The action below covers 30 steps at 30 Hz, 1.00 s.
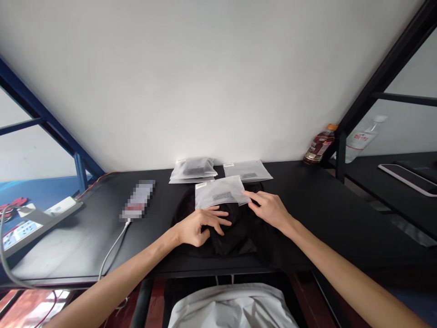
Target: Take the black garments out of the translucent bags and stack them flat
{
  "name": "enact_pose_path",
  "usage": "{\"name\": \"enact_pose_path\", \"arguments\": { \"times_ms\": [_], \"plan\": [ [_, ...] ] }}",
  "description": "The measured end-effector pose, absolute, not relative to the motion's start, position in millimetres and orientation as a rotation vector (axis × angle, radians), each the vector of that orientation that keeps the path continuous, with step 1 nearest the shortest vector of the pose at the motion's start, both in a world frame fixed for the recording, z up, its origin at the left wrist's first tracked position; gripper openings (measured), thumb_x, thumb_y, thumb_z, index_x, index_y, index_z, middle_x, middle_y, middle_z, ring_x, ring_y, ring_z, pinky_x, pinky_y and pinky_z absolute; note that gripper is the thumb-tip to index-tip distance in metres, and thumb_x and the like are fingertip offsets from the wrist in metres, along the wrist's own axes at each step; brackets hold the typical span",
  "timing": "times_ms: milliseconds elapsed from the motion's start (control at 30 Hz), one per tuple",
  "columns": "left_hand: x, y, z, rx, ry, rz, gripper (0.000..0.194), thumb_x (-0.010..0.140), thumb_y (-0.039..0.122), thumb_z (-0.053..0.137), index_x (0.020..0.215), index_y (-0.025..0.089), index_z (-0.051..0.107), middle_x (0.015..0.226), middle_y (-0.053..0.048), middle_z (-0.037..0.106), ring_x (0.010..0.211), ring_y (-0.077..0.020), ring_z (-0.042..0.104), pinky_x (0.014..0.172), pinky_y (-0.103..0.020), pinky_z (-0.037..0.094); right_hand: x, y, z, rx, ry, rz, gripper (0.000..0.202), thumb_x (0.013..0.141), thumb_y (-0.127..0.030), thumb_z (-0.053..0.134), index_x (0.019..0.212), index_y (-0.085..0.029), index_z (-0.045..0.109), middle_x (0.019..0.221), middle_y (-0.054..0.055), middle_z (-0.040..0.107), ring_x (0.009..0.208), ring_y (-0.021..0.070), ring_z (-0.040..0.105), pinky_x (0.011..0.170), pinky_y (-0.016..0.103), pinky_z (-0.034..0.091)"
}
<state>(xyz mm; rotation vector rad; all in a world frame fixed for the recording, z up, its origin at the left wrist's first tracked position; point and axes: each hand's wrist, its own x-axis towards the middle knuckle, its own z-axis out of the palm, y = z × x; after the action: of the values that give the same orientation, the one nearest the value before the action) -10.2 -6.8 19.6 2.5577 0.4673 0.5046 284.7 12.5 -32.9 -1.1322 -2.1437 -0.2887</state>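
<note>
A black garment (235, 232) lies bunched on the black table (324, 214) in front of me. My left hand (201, 225) rests flat on it, fingers spread. On the garment's far edge lies a frosted plastic bag (220, 191) with a small label. My right hand (268, 207) touches that bag's right corner with its fingertips. Whether the fingers pinch the bag is unclear.
Behind lie a stack of frosted bags (193, 169) and a single one (247, 170). A phone (138, 205) with a white cable (114, 248) lies to the left, and a power strip (41, 218) beyond it. Two bottles (319, 146) stand by a black post (340, 155) at the right.
</note>
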Motion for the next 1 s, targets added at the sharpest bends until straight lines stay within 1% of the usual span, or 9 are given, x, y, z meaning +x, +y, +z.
{"name": "enact_pose_path", "arguments": {
  "times_ms": [67,100,167,233,300,433,600,800,1000],
  "plan": [
    [-10.8,-7.3,16.8,2.548,0.477,0.488,0.059,0.056,-0.001,0.041,0.097,0.023,0.076,0.131,-0.004,0.072,0.136,-0.0245,0.058,0.120,-0.051,0.039,282.5,8.3,-29.6,-1.062,-2.206,-0.277,0.043,0.094,-0.013,0.060,0.132,-0.031,0.071,0.079,-0.001,0.078,0.071,0.0148,0.072,0.062,0.022,0.051],
    [-11.1,-7.2,15.6,2.538,0.475,0.473,0.063,0.056,0.000,0.042,0.104,0.024,0.076,0.134,-0.004,0.070,0.137,-0.0250,0.057,0.121,-0.052,0.037,281.3,6.5,-28.1,-1.024,-2.235,-0.275,0.044,0.096,-0.012,0.059,0.133,-0.032,0.070,0.080,-0.002,0.079,0.073,0.0139,0.073,0.064,0.021,0.051],
    [-11.7,-6.2,13.6,2.515,0.456,0.439,0.074,0.056,0.002,0.043,0.120,0.023,0.073,0.139,-0.004,0.067,0.141,-0.0259,0.052,0.123,-0.053,0.032,279.3,3.9,-25.9,-0.970,-2.263,-0.302,0.039,0.098,-0.012,0.058,0.129,-0.030,0.072,0.079,-0.002,0.079,0.073,0.0128,0.073,0.064,0.020,0.051],
    [-12.6,-4.9,11.7,2.499,0.436,0.414,0.080,0.056,0.004,0.044,0.129,0.023,0.070,0.142,-0.004,0.064,0.143,-0.0263,0.049,0.125,-0.053,0.028,278.4,3.2,-24.7,-0.953,-2.254,-0.351,0.034,0.098,-0.012,0.057,0.123,-0.026,0.076,0.076,-0.002,0.079,0.071,0.0133,0.074,0.063,0.021,0.051],
    [-13.5,-3.8,9.8,2.494,0.439,0.400,0.078,0.056,0.005,0.044,0.127,0.024,0.071,0.144,-0.003,0.062,0.145,-0.0263,0.048,0.126,-0.051,0.026,279.0,3.7,-23.8,-0.955,-2.236,-0.384,0.032,0.098,-0.012,0.057,0.119,-0.024,0.077,0.079,0.000,0.080,0.074,0.0147,0.075,0.063,0.022,0.052],
    [-14.8,-3.2,6.3,2.496,0.450,0.386,0.075,0.058,0.005,0.045,0.123,0.026,0.074,0.144,-0.001,0.062,0.145,-0.0258,0.048,0.126,-0.050,0.028,282.6,5.7,-21.1,-1.019,-2.165,-0.425,0.031,0.098,-0.013,0.056,0.113,-0.026,0.080,0.089,0.001,0.083,0.082,0.0173,0.078,0.067,0.023,0.054],
    [-14.5,-3.1,4.8,2.495,0.456,0.387,0.073,0.058,0.006,0.044,0.120,0.026,0.076,0.141,-0.001,0.065,0.143,-0.0242,0.050,0.125,-0.048,0.030,285.2,6.7,-18.1,-1.145,-2.074,-0.480,0.031,0.100,-0.018,0.053,0.102,-0.027,0.083,0.090,0.002,0.083,0.078,0.0176,0.078,0.063,0.023,0.052],
    [-15.5,-2.9,4.4,2.496,0.450,0.382,0.069,0.057,0.007,0.044,0.115,0.026,0.078,0.137,-0.002,0.068,0.139,-0.0248,0.054,0.124,-0.049,0.031,299.6,11.7,-13.6,-1.500,-1.964,-0.401,0.033,0.099,-0.024,0.051,0.104,-0.031,0.083,0.100,0.003,0.082,0.079,0.0201,0.078,0.060,0.026,0.050],
    [-16.5,-3.0,3.2,2.494,0.458,0.398,0.070,0.057,0.007,0.044,0.115,0.026,0.078,0.137,-0.002,0.068,0.141,-0.0247,0.052,0.123,-0.050,0.031,314.1,22.1,-10.4,-1.924,-1.833,-0.295,0.032,0.095,-0.030,0.053,0.112,-0.034,0.081,0.110,0.005,0.081,0.082,0.0285,0.077,0.066,0.036,0.056]
  ]
}}
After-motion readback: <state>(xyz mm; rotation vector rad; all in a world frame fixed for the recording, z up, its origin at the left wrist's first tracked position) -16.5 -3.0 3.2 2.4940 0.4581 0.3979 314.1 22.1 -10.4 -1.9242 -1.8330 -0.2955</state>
